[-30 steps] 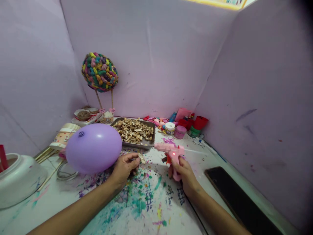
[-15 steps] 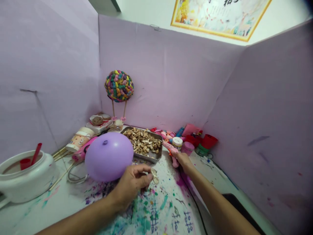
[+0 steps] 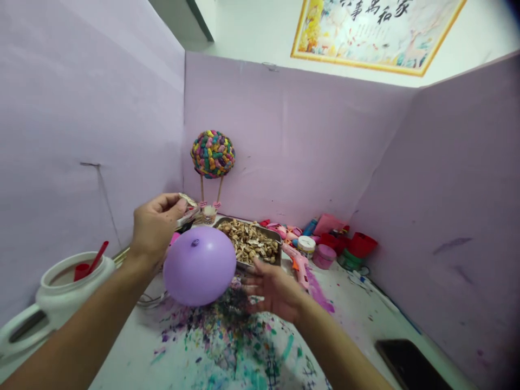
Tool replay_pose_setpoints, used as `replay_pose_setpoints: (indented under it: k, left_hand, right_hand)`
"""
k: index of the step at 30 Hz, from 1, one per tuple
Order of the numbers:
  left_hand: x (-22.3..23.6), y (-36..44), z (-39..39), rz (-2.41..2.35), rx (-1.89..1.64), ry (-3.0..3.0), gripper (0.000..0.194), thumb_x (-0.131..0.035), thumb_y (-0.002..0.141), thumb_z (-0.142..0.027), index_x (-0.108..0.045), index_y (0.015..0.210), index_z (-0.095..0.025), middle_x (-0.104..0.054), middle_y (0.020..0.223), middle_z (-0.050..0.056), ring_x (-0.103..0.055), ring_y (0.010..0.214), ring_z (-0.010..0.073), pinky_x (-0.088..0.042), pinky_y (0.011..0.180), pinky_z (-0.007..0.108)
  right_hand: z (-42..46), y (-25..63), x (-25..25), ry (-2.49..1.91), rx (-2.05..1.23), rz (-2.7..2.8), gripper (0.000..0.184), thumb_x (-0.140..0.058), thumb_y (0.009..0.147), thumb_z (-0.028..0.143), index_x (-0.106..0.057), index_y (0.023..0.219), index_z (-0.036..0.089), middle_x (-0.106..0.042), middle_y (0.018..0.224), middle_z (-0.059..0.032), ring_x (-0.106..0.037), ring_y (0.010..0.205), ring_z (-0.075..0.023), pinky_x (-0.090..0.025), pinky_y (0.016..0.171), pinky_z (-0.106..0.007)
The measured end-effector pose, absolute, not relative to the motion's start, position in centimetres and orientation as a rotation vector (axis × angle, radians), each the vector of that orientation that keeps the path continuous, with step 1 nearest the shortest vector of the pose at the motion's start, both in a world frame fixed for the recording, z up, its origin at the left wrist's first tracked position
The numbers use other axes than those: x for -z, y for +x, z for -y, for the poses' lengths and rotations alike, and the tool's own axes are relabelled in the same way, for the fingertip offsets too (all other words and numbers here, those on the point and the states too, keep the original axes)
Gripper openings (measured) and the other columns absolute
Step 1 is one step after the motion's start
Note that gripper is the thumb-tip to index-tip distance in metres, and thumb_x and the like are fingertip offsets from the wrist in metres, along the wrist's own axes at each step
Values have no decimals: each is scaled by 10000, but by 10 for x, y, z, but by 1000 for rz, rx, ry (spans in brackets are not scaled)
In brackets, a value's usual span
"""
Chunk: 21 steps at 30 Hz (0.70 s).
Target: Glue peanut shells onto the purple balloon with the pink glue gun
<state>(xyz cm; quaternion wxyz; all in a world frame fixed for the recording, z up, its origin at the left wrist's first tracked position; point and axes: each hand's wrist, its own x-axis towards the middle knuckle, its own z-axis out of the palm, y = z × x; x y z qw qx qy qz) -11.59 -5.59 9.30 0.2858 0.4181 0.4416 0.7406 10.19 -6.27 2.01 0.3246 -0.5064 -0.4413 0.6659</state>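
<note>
My left hand [image 3: 156, 225] is raised beyond the upper left of the purple balloon [image 3: 199, 273], pinching a pale peanut shell [image 3: 189, 200] between thumb and fingers. The balloon rests on the paint-stained table, its knot facing up. To the balloon's right, my right hand [image 3: 272, 290] is open with fingers spread, slightly blurred and holding nothing. Just behind that hand is a metal tray [image 3: 279, 260] filled with peanut shells [image 3: 247, 238]. A pink glue gun [image 3: 299, 264] lies on the table to the right of the tray.
A white pot [image 3: 69, 292] with a red ladle stands at left. A colourful peanut-covered ball [image 3: 213, 154] stands on sticks at the back. Jars [image 3: 306, 246], red cups [image 3: 363, 245] and deflated balloons line the back right. A dark phone [image 3: 410, 363] lies front right. Purple panels [image 3: 304, 135] enclose the table.
My right hand has let go of the glue gun and moved left towards the balloon. My left hand has lifted the peanut shell up and to the left. The view has shifted.
</note>
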Motion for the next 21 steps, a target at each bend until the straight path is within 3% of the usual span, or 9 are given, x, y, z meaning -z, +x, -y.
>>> replay_pose_setpoints:
  k: [4, 8, 11, 17, 21]
  left_hand:
    - [-89, -128, 41, -1180, -1818, 921, 107, -639, 601, -204, -596, 659, -126, -596, 641, 16, -531, 617, 123, -398, 583, 236]
    - [-88, -134, 37, -1110, -1639, 756, 104, -601, 624, -158, -566, 715, -124, -619, 695, 40, -562, 661, 157, -431, 583, 262]
    - [-90, -134, 40, -1059, -1559, 706, 153, -583, 624, -120, -561, 775, -128, -627, 711, 39, -565, 656, 150, -445, 592, 266]
    - [-107, -126, 62, -1002, -1468, 776, 145, -561, 671, -155, -585, 813, -145, -637, 808, 58, -567, 696, 171, -457, 537, 271]
    - [-112, -116, 77, -957, -1385, 779, 80, -561, 673, -134, -591, 744, -157, -618, 734, 37, -569, 648, 168, -499, 555, 333]
  right_hand:
    - [61, 75, -10, -1289, -2039, 978, 478, -350, 770, 585, -471, 897, 140, -519, 760, -68, -541, 650, -187, -476, 597, -427]
    - [51, 64, -1, -1223, -2169, 886, 596, -264, 771, 623, -449, 969, 92, -512, 860, -127, -552, 706, -214, -471, 613, -422]
    - [51, 61, 1, -1134, -2203, 859, 630, -272, 751, 657, -445, 996, 102, -533, 869, -122, -570, 708, -221, -471, 614, -411]
    - [71, 80, -3, -963, -2137, 789, 494, -395, 742, 612, -476, 902, 152, -565, 740, -54, -585, 647, -193, -469, 595, -356]
    - [88, 103, -7, -894, -1998, 633, 391, -493, 736, 536, -530, 817, 155, -589, 680, -36, -566, 588, -162, -457, 570, -310]
